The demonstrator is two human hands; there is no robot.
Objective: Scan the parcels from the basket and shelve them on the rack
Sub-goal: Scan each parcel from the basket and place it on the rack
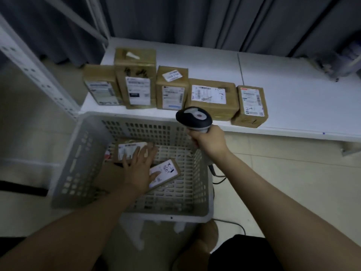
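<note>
Desk [293, 106]: white, behind the basket [78, 163]; five parcels [212, 98] in a row on it.
Left grip [140, 167]: fingers spread, holding nothing, lying on two basket parcels [170, 171].
Right grip [209, 141]: curled round the scanner [195, 118], over the basket's right rim.
Risk: I judge a one-handed lift could slip, or the scanner could read a desk label.

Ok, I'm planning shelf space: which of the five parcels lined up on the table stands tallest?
The second parcel from the left: it rises clearly higher than the other four, and a small white scrap lies on its top.
</note>
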